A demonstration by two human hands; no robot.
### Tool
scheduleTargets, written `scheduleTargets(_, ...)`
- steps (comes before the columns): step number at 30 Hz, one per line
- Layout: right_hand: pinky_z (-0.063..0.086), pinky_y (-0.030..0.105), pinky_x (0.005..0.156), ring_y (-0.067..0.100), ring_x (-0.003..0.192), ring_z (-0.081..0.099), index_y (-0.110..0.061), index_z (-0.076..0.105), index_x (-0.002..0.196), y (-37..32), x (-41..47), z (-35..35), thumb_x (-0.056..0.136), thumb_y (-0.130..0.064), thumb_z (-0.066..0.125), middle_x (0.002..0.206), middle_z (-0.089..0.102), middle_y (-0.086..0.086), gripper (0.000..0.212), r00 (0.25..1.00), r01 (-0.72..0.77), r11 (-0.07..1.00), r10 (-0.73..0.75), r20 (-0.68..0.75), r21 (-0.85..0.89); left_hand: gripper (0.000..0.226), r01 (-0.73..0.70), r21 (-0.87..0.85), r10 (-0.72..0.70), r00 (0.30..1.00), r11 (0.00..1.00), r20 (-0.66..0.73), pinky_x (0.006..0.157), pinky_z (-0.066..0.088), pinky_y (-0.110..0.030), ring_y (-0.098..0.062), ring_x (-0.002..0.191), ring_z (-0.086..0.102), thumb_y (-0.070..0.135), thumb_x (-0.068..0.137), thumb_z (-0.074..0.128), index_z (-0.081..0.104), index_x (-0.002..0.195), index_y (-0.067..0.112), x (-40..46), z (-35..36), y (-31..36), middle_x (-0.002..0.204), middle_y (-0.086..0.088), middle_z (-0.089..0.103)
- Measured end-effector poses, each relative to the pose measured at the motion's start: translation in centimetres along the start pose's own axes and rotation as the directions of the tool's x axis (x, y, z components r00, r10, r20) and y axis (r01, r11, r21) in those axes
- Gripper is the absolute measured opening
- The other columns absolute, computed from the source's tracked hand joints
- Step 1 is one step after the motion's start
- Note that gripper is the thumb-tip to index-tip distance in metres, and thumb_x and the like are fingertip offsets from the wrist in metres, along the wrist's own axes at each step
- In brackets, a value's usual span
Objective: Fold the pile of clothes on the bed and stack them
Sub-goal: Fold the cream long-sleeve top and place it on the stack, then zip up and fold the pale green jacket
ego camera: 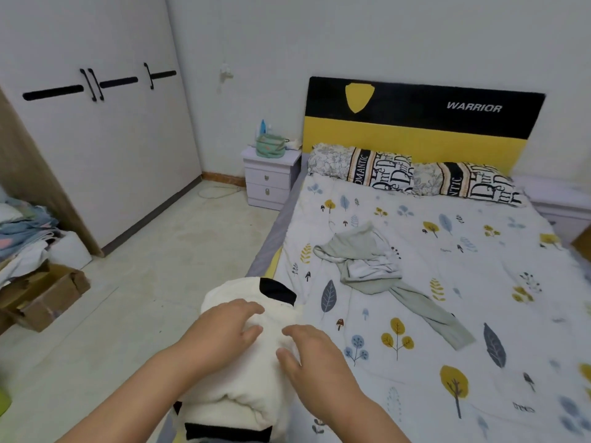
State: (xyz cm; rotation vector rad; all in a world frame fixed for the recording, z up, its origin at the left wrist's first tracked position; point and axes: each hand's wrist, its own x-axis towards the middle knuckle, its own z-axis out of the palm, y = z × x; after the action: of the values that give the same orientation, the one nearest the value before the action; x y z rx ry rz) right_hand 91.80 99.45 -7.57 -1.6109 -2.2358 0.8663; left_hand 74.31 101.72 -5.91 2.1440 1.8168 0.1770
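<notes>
1. Head view, nearest zone: a folded cream fleece garment with black trim [243,372] lies at the near left edge of the bed [479,362], part of it overhanging the edge.
2. The left hand [224,327] rests palm-down on the garment's upper left, fingers extended and slightly spread.
3. The right hand [315,353] rests palm-down on the garment's right side, fingers relaxed and gently bent, the thumb touching the fabric; neither hand pinches any cloth.
4. The bed is covered by a white quilt printed with yellow trees and grey-blue leaves [415,346].
5. Middle zone: an unfolded pale grey-green garment with a white lining [367,260] lies crumpled at the centre of the quilt, well apart from the cream one, one long part trailing toward the right.
6. Left of the bed, on the floor: a brown cardboard box [48,298] with a heap of mixed clothes [22,231] above it.
7. Far zone: two patterned pillows with black lettering [412,177] against a black-and-yellow headboard marked "WARRIOR" [422,123].
8. A white two-drawer nightstand [268,180] stands beside the headboard; a white wardrobe with black handles [96,139] lines the left wall.
</notes>
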Motion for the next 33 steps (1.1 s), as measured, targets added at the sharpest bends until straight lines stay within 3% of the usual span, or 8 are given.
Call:
scheduleTargets(10,0.038,0.032,0.099,0.021,0.123,0.045,-0.024,0.04,0.138,10.8,-6.0,-8.1,0.096,-0.034,0.042,0.136,0.049,0.002,0.043,0.981,-0.157,0.975,0.173,0.089,-0.159,0.036,-0.198,-0.04,0.201,0.976,0.979,0.079,0.083,0.038,-0.016,-0.002,0.108,0.052,0.039,0.094,0.046,0.048,0.13,0.033,4.4,3.1,12.0,0.121,0.015,0.057)
scheduleTargets(16,0.039,0.032,0.092,0.023,0.121,0.046,-0.022,0.04,0.138,19.7,-8.4,-12.6,0.096,-0.032,0.041,0.128,0.052,0.007,0.043,0.958,-0.228,0.943,0.262,0.118,-0.243,0.036,-0.195,-0.036,0.199,0.963,0.98,0.181,0.084,0.04,-0.019,-0.005,0.107,0.053,0.04,0.095,0.044,0.046,0.13,0.035,8.3,7.7,19.6,0.124,0.015,0.055)
scheduleTargets(19,0.04,0.031,0.09,0.021,0.119,0.048,-0.021,0.041,0.136,24.5,-8.3,-14.4,0.096,-0.031,0.043,0.099,0.046,0.008,0.041,0.93,-0.262,0.924,0.319,0.183,-0.28,0.035,-0.183,-0.037,0.186,0.958,0.982,0.22,0.084,0.039,-0.019,-0.007,0.107,0.053,0.039,0.095,0.042,0.046,0.13,0.033,10.7,10.3,22.5,0.124,0.013,0.055)
scheduleTargets(21,0.038,0.031,0.084,0.02,0.119,0.048,-0.019,0.043,0.133,27.7,-7.6,-15.1,0.096,-0.03,0.043,0.102,0.045,0.01,0.039,0.908,-0.269,0.91,0.349,0.233,-0.314,0.035,-0.158,-0.042,0.163,0.957,0.987,0.241,0.086,0.04,-0.019,-0.007,0.107,0.054,0.038,0.095,0.043,0.047,0.13,0.033,12.5,12.2,23.9,0.123,0.011,0.056)
scheduleTargets(23,0.036,0.028,0.075,0.021,0.113,0.05,-0.012,0.048,0.122,30.9,-6.6,-15.4,0.096,-0.027,0.044,0.115,0.051,0.011,0.03,0.898,-0.274,0.896,0.368,0.241,-0.35,0.034,-0.115,-0.051,0.124,0.96,0.992,0.252,0.087,0.041,-0.019,-0.006,0.103,0.055,0.038,0.095,0.043,0.049,0.128,0.033,14.2,14.2,24.8,0.121,0.012,0.058)
scheduleTargets(26,0.021,0.022,0.052,0.019,0.089,0.041,-0.018,0.04,0.086,34.9,-4.6,-15.4,0.093,-0.019,0.041,0.077,0.038,0.007,0.008,0.898,-0.278,0.88,0.381,0.222,-0.385,0.031,-0.058,-0.054,0.071,0.958,0.997,0.279,0.085,0.041,-0.017,-0.004,0.09,0.051,0.036,0.095,0.043,0.051,0.125,0.032,16.6,17.1,25.0,0.118,0.012,0.059)
scheduleTargets(29,0.009,0.018,0.05,0.014,0.099,0.047,-0.017,0.044,0.097,38.3,-1.6,-14.8,0.094,-0.014,0.039,0.073,0.034,0.006,0.007,0.898,-0.279,0.872,0.385,0.213,-0.401,0.031,-0.03,-0.009,0.032,0.96,1.0,0.278,0.081,0.038,-0.016,-0.004,0.093,0.049,0.036,0.095,0.042,0.051,0.125,0.032,19.4,19.6,24.1,0.115,0.013,0.057)
scheduleTargets(33,0.025,0.027,0.054,0.019,0.095,0.04,-0.01,0.048,0.118,42.6,2.8,-13.7,0.095,-0.012,0.036,0.073,0.025,0.007,0.026,0.917,-0.234,0.857,0.351,0.188,-0.459,0.034,0.004,0.047,-0.014,0.974,0.999,0.227,0.085,0.039,-0.017,-0.004,0.107,0.051,0.034,0.097,0.04,0.045,0.13,0.032,24.2,23.1,22.1,0.124,0.012,0.054)
